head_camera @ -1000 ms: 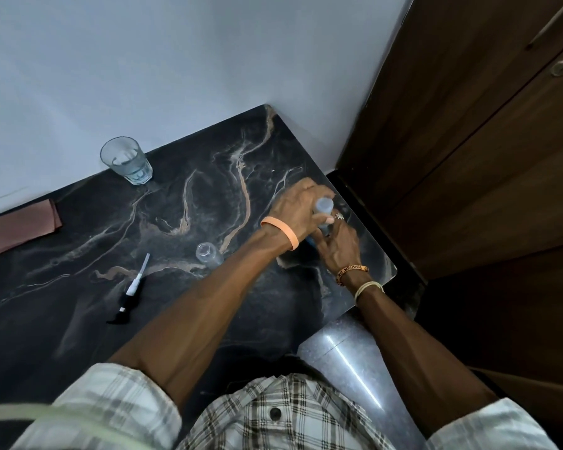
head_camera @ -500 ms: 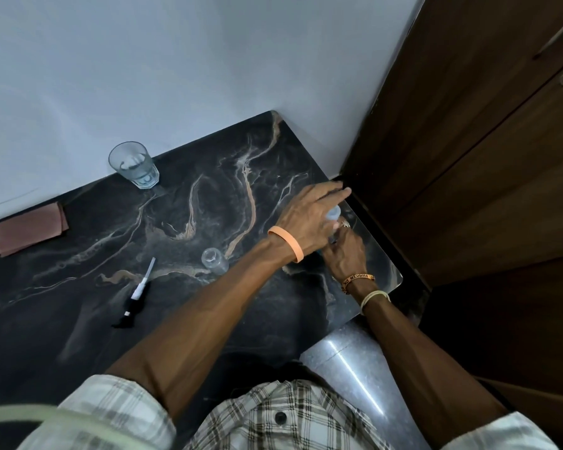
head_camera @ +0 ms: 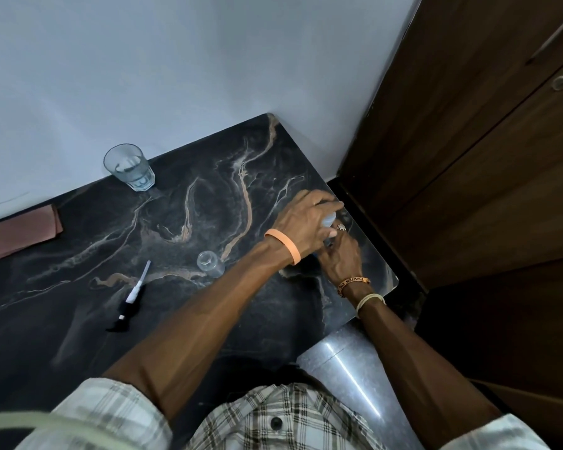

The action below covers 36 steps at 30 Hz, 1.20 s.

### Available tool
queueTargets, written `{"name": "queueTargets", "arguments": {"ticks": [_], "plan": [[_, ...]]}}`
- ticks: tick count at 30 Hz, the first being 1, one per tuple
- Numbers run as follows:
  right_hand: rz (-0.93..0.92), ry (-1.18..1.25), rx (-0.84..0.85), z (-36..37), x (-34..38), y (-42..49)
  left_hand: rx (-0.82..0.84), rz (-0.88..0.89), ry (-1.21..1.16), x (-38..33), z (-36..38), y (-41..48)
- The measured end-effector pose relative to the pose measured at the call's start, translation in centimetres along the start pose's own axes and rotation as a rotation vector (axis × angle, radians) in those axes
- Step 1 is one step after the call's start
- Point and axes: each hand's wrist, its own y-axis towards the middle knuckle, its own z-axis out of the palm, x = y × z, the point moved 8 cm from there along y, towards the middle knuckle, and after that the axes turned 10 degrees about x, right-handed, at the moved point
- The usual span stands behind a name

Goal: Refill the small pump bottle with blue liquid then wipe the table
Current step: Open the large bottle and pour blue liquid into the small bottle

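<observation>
Near the right edge of the black marble table (head_camera: 182, 319), both my hands meet on a refill bottle (head_camera: 329, 219). Only its pale cap and a sliver of its body show. My left hand (head_camera: 306, 222), with an orange wristband, curls over the cap from above. Lower down, my right hand (head_camera: 342, 258) grips the body, which it mostly hides. The small clear pump bottle (head_camera: 210, 262) stands uncapped on the table, left of my left wrist. Its black-and-white pump head (head_camera: 131, 297) lies flat further left.
A drinking glass (head_camera: 129, 167) with a little water stands by the wall at the back. A folded brown cloth (head_camera: 20, 232) lies at the far left. Dark wooden cabinet doors (head_camera: 468, 190) rise just right of the table's edge.
My left hand's fingers, stretched out half a second ago, have curled down over the cap. The right hand stays on the bottle. The view has shifted slightly.
</observation>
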Motion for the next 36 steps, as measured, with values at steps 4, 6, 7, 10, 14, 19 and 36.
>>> {"name": "queueTargets", "arguments": {"ticks": [4,6,7,10,14,19,36], "plan": [[0.040,-0.022,-0.006,0.1,-0.4,0.0,0.050,0.061,0.012,-0.4,0.8,-0.4],[0.037,-0.010,-0.008,0.1,-0.2,-0.1,0.023,0.013,0.016,0.1,0.4,-0.3],[0.027,0.014,-0.002,0.1,-0.1,-0.1,-0.004,0.002,0.015,0.1,0.1,-0.3],[0.024,0.035,0.023,0.2,-0.2,0.0,-0.054,0.047,-0.034,-0.3,-0.2,-0.9],[0.029,0.042,-0.001,0.0,0.2,-0.2,-0.025,0.022,-0.040,-0.1,-0.1,-0.7],[0.023,0.033,0.009,0.0,0.1,-0.1,-0.069,0.033,-0.064,-0.2,-0.8,-0.8],[0.014,0.010,0.022,0.4,-0.1,-0.1,0.003,-0.016,-0.050,-0.3,-0.2,-0.4]]}}
